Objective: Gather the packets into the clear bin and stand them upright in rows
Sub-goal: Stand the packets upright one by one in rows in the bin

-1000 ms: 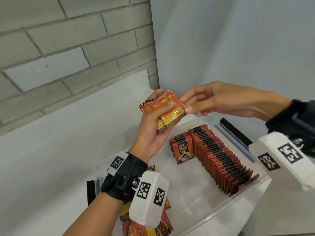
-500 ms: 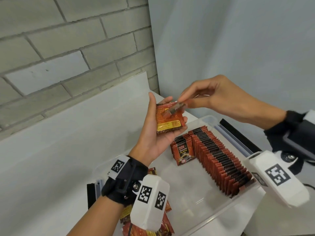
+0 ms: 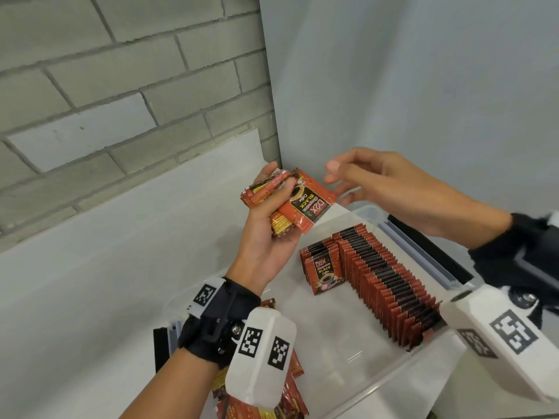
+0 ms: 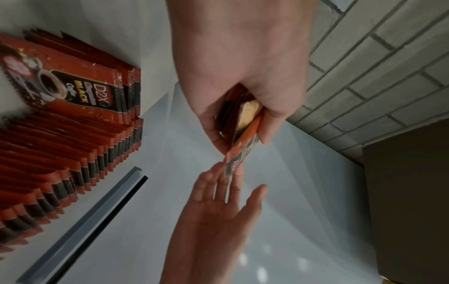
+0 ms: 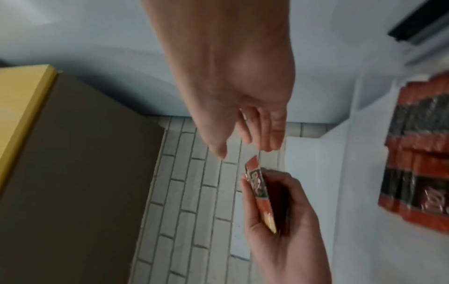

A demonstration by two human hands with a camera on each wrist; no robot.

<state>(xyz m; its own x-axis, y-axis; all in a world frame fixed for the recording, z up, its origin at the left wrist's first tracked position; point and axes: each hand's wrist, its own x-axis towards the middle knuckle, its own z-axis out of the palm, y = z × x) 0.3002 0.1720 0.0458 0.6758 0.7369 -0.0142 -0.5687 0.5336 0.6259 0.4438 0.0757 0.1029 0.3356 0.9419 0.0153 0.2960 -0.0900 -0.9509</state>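
- At frame centre, the left hand [image 3: 269,234] grips a stack of packets [image 3: 290,204], fanned so the top one sticks out for picking.
- The right hand [image 3: 384,189] hovers alongside, fingers loose, holding nothing.
- Lower right, the clear bin [image 3: 338,352] holds upright packet rows [image 3: 390,282].

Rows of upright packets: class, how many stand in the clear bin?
2. A long row runs along the clear bin's right side; a short row stands left of its far end. The left wrist hides some of the bin.
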